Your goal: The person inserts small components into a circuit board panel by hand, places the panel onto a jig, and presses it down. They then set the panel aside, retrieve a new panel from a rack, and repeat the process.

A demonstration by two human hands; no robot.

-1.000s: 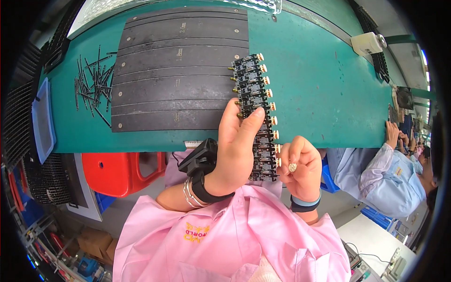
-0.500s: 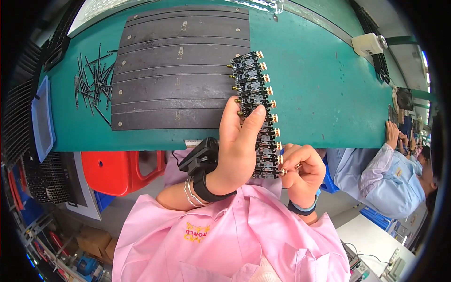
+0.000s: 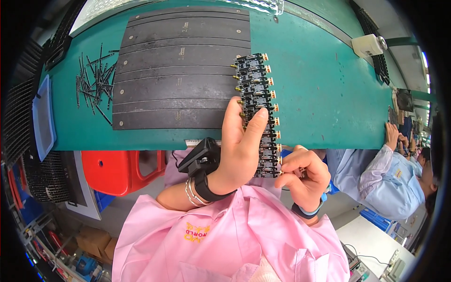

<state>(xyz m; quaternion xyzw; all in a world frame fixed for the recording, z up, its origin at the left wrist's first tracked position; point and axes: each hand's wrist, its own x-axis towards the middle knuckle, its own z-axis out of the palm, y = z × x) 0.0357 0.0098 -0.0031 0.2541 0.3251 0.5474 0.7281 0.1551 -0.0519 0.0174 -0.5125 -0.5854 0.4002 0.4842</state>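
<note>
Lying at the far left of the green tabletop (image 3: 329, 94) is a loose scatter of thin black pins (image 3: 94, 84), untouched, and beside it a dark grooved mat (image 3: 178, 70). Right of the mat runs the long strip of small black switch parts (image 3: 257, 103) with brass tips, reaching from mid-table to over the near edge. The left hand (image 3: 239, 150) clasps that strip around its near half, fingers curled over it. Just right, the right hand (image 3: 305, 176) has its fingertips pinched together at the strip's near end, on something too small to make out. I'd judge the strip is nearly full, the work now at its last near pieces. At the far right, another person's hand (image 3: 391, 134) rests on the tabletop.
</note>
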